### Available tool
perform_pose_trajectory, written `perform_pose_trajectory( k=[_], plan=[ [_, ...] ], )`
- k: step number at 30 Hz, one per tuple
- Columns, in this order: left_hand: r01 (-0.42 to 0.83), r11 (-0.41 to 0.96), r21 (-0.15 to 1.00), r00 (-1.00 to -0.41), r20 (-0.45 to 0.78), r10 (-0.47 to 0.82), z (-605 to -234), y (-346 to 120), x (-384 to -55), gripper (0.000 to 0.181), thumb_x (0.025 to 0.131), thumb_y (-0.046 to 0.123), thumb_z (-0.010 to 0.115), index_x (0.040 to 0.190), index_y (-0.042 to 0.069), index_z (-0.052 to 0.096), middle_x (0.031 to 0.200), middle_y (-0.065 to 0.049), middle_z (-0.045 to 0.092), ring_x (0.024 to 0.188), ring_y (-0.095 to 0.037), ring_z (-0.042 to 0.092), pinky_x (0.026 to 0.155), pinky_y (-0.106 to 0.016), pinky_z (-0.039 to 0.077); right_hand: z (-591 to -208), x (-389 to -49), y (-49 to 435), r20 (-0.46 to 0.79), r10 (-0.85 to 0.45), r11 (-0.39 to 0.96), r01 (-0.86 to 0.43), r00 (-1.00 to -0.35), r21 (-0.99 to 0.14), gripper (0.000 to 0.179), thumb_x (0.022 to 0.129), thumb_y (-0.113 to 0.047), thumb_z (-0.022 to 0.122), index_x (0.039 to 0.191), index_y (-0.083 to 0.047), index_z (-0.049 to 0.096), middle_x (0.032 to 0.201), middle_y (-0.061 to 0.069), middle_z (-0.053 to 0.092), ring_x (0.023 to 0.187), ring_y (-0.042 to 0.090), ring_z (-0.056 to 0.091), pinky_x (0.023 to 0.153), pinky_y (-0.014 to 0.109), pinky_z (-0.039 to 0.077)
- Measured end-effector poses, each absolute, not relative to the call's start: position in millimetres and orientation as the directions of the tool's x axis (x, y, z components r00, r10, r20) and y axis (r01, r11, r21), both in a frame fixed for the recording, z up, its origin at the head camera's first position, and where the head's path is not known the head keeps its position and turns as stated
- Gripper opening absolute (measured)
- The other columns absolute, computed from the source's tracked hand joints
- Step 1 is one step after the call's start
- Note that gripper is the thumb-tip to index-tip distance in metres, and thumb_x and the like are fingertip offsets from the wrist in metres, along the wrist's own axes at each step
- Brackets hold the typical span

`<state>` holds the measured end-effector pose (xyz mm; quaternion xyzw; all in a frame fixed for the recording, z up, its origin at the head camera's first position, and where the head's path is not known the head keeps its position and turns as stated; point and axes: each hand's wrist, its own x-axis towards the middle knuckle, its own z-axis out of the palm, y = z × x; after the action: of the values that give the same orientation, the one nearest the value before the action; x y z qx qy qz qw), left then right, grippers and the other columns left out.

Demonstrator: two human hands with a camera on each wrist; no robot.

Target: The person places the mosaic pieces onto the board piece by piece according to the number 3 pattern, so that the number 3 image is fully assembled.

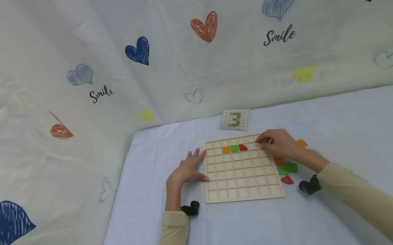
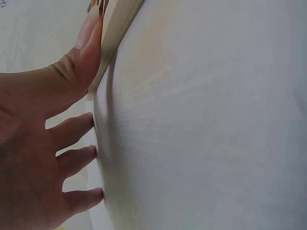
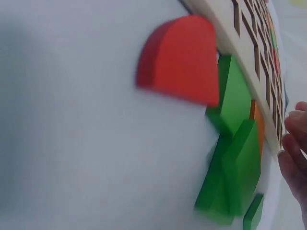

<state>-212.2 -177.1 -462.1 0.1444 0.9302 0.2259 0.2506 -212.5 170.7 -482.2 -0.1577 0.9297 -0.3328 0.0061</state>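
A wooden grid board [image 1: 241,182] lies on the table, with an orange square [image 1: 226,150], a green square [image 1: 234,148] and a red quarter-round piece [image 1: 243,147] side by side in one upper row. At the board's left edge is my left hand [image 1: 186,170], its fingers spread and its thumb touching the edge. My right hand [image 1: 279,142] hovers over the board's upper right part with its fingers loosely bent. No piece shows between its fingertips [image 3: 290,124] in the right wrist view, where part of the hand is cut off.
Right of the board lie loose green pieces [image 1: 291,166], orange pieces [image 1: 302,143] and a red quarter-round piece [image 3: 184,60], partly under my right forearm. A card with a coloured grid pattern [image 1: 234,119] lies behind the board. Each wrist carries a black device [image 1: 310,185].
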Motion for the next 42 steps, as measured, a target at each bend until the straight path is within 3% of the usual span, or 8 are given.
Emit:
perform_pose_trajectory(
  k=[10,22,35,42],
  plan=[
    [0.149,0.856,0.495,-0.832,-0.405,0.380,-458.2,-179.0,-212.0,0.102,0.082,0.024,0.087,0.164,0.018,0.027,0.173,-0.008,0.010,0.161,-0.033,0.001,0.128,-0.060,0.007,-481.9,-200.0,197.0,0.043,-0.290,0.756,-0.256,-0.956,-0.603,0.020,0.092,-0.003,0.068,0.109,-0.001,0.077,0.100,0.009,0.073,0.084,0.021,0.062,0.074,0.033,0.055],
    [0.141,0.861,0.488,-0.834,-0.410,0.369,-454.7,-177.7,-213.0,0.102,0.082,0.023,0.087,0.164,0.019,0.028,0.174,-0.007,0.011,0.161,-0.032,0.001,0.128,-0.060,0.007,-481.0,-177.3,214.4,0.094,-0.327,0.748,-0.319,-0.940,-0.582,0.016,0.087,0.000,0.075,0.103,-0.003,0.078,0.093,0.002,0.074,0.081,0.015,0.062,0.073,0.027,0.055],
    [0.144,0.860,0.489,-0.836,-0.406,0.370,-457.1,-176.1,-211.3,0.102,0.081,0.024,0.088,0.164,0.018,0.028,0.173,-0.008,0.012,0.161,-0.033,0.002,0.128,-0.061,0.008,-476.2,-159.0,221.9,0.021,-0.377,0.754,-0.320,-0.926,-0.574,0.012,0.085,-0.011,0.082,0.096,-0.008,0.078,0.091,-0.005,0.074,0.085,0.013,0.064,0.074,0.027,0.056],
    [0.153,0.856,0.493,-0.834,-0.401,0.380,-458.7,-177.5,-210.5,0.104,0.081,0.025,0.088,0.164,0.018,0.027,0.173,-0.008,0.011,0.161,-0.033,0.002,0.128,-0.061,0.007,-472.5,-151.1,228.0,-0.011,-0.402,0.742,-0.319,-0.915,-0.590,0.023,0.082,-0.020,0.087,0.099,-0.008,0.077,0.093,-0.006,0.072,0.081,0.008,0.062,0.071,0.024,0.055]
  ],
)
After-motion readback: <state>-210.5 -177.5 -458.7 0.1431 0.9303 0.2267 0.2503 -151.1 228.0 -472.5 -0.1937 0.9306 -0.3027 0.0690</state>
